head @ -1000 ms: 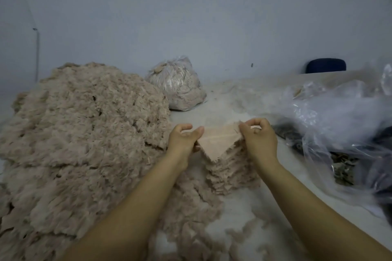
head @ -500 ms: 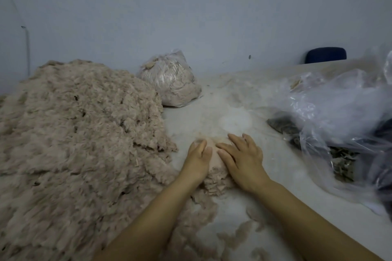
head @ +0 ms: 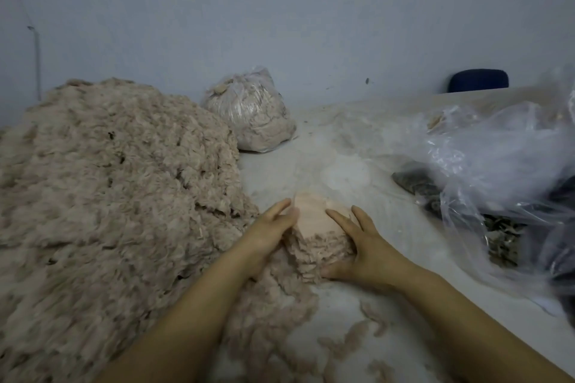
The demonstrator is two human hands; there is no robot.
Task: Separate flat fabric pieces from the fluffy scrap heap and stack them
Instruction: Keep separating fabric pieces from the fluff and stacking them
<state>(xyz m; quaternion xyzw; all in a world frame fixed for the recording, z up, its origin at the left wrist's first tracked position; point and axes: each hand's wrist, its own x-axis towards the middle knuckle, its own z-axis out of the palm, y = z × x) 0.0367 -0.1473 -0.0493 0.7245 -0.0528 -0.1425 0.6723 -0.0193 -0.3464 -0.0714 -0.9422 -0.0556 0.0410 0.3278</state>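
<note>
So the stack of flat pieces [head: 314, 227] is being squared up on the counter [head: 389, 305] right now, just beside the right edge of the big fluffy scrap heap [head: 118, 190]. It's being flanked by 2 hands: the left hand [head: 270, 233] is being laid against its left side with fingers straight, and the right hand [head: 361, 246] is being pressed on the top and right side, fingers spread and relaxed, thumb tucked low by the base. Neither is being curled round anything, so nothing is really being gripped, just patted and steadied. To get this step right, light even pressure from both sides is probably what's needed, since the stack looks squishy and a hard shove could tip it toward the heap or get loose fluff mixed back in. The top piece is being shown as smooth, peachy-pink and roughly triangular or wedge-shaped, while the edges underneath are being seen as fuzzy, frayed layers. The heap itself is beige, woolly and clumpy, and small tufts are being left scattered on the counter near the forearms. Further back, a clear plastic bag of similar fluff [head: 252, 115] is being kept by the wall, and crinkly transparent plastic sheeting [head: 497, 158] is being draped over darker scraps on the right.
</note>
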